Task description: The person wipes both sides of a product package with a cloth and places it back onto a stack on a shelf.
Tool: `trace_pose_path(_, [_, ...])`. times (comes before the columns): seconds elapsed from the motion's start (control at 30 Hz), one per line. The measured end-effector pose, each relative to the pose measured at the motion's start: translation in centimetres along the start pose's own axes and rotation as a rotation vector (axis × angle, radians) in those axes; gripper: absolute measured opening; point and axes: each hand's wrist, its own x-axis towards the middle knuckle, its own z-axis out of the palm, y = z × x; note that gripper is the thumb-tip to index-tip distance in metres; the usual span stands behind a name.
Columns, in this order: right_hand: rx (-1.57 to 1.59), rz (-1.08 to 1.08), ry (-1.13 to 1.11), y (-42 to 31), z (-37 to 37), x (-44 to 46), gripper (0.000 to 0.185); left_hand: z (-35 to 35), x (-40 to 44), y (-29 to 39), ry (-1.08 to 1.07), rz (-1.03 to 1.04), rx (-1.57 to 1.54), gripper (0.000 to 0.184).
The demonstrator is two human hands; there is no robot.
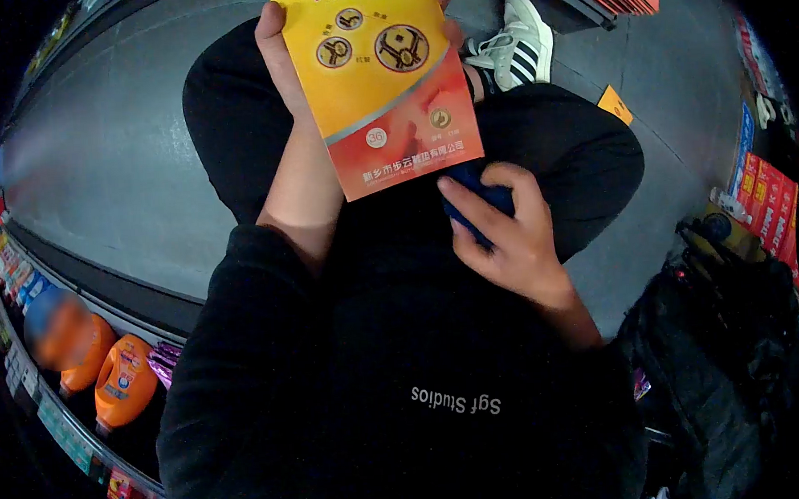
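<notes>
A black sweater (377, 340) fills the nearest part, its lettering upside down; beyond it the right hand (514, 222) curls its fingers around a dark blue thing (491, 195), the index finger laid across it; the fingers and the packet hide so much that what it is cannot be told. The left hand (292, 85) grips a yellow and red packet (393, 107) above the lap, thumb at one edge, fingertips showing at the other, palm mostly hidden behind; the packet's top is cut off by the frame, and whether the right fingertip touches its lower edge is unclear.

Black trousers (555, 145) cover the bent legs; past them a striped shoe (526, 43) and a yellow card (615, 104) are on the grey floor (118, 137); to the right a black heap (706, 325), bag or clothing, is too dark to make out; to the left, orange bottles (124, 377) line a shelf, one partly blurred.
</notes>
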Motion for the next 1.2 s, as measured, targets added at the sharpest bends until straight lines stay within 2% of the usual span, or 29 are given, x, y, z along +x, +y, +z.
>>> trace_pose_path(0.07, [0.017, -0.02, 0.006, -0.3, -0.3, -0.7, 0.053, 0.9, -0.2, 0.0, 0.096, 0.058, -0.09, 0.083])
trace_pose_path(0.13, [0.104, 0.039, 0.141, -0.9, -1.0, -0.8, 0.051, 0.3, 0.1, 0.3, 0.083, 0.066, -0.015, 0.085])
trace_pose_path(0.2, [0.114, 0.061, 0.216, -1.5, -1.8, 0.0, 0.049, 0.0, 0.3, 0.3, 0.032, 0.058, 0.244, 0.086])
trace_pose_path(0.3, [-0.027, 0.121, 0.384, -1.4, -1.7, 1.2, 0.044, 0.4, 0.3, -0.1, 0.079, 0.091, 0.083, 0.086])
trace_pose_path(0.43, [-0.026, 0.147, 0.321, -2.0, 0.6, 2.5, 0.046, 0.5, 0.3, -0.6, 0.086, 0.132, 0.115, 0.086])
trace_pose_path(0.47, [0.029, 0.169, 0.305, -2.4, 1.1, 2.5, 0.05, 0.4, 0.4, -0.7, 0.007, 0.133, 0.099, 0.086])
trace_pose_path(0.5, [0.033, 0.112, 0.286, -2.9, 1.4, 2.7, 0.052, 0.4, 0.5, -0.8, -0.07, 0.133, 0.084, 0.086])
trace_pose_path(0.67, [0.093, -0.018, 0.203, -3.6, 1.9, 2.4, 0.056, -0.2, 0.5, -1.0, -0.05, 0.114, 0.079, 0.087])
trace_pose_path(0.77, [-0.103, 0.056, 0.314, -1.7, 0.5, 2.0, 0.053, -0.5, 0.4, -0.4, -0.037, 0.094, 0.058, 0.087])
trace_pose_path(0.87, [-0.089, 0.154, 0.411, -0.7, 0.5, 1.5, 0.051, 0.8, 0.4, -0.7, 0.008, 0.098, 0.025, 0.086])
trace_pose_path(1.07, [0.063, -0.019, 0.209, -3.1, 2.1, 1.5, 0.056, 0.7, 0.3, -1.4, 0.077, 0.137, 0.079, 0.086])
trace_pose_path(1.13, [0.08, -0.057, 0.243, -2.8, 2.2, 1.5, 0.058, 0.5, 0.2, -1.2, 0.1, 0.151, 0.073, 0.086])
trace_pose_path(1.2, [0.104, -0.093, 0.137, -2.7, 1.6, 1.3, 0.058, 0.1, 0.4, -0.8, -0.006, 0.095, 0.016, 0.085])
